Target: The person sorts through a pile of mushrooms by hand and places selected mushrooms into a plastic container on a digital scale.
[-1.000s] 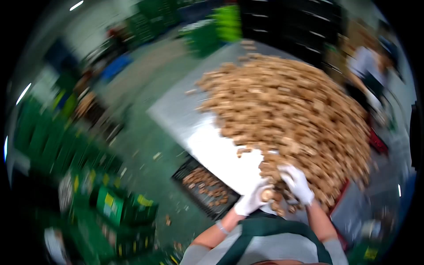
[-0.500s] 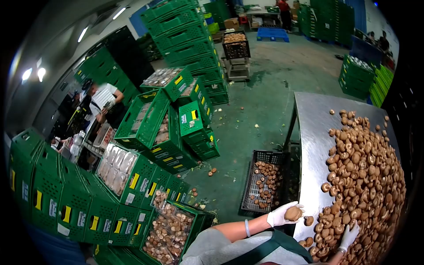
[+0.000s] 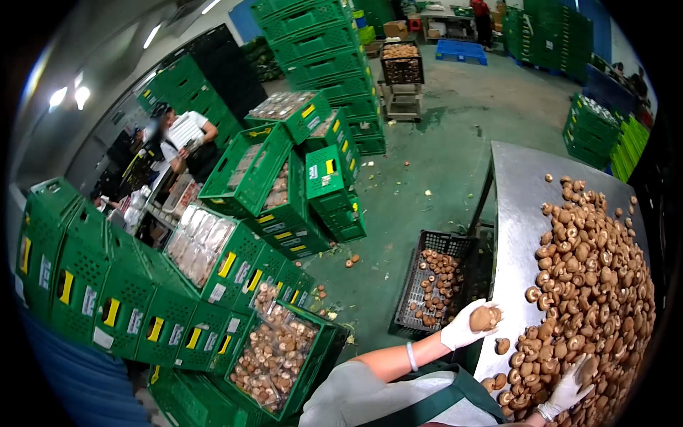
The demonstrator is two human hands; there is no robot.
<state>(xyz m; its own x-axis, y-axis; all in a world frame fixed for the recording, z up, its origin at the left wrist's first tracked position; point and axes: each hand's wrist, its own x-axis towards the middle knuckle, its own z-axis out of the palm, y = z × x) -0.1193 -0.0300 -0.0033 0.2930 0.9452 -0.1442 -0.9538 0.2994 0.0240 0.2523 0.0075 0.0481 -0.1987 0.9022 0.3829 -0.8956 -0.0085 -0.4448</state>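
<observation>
My left hand (image 3: 466, 327), in a white glove, is closed around brown mushrooms (image 3: 484, 318) at the near left edge of the metal table (image 3: 509, 267). To its right, my right hand (image 3: 568, 393), also gloved, reaches over the large mushroom pile (image 3: 594, 285) with its fingers around one mushroom (image 3: 588, 368). A loose mushroom (image 3: 502, 346) lies on the metal between the hands. Below the table's left side, a black crate (image 3: 409, 295) on the floor holds scattered mushrooms.
Green crates (image 3: 213, 334) stand along the left, one holding bagged mushrooms (image 3: 274, 363). A tall stack of green crates (image 3: 331, 64) rises behind them. Further left a person (image 3: 188, 142) in a white shirt holds something pale. A blue pallet (image 3: 461, 52) lies far back.
The view has swung from the pile toward the crates on the left, then slightly back. My left hand still holds mushrooms; my right hand has closed on one over the pile.
</observation>
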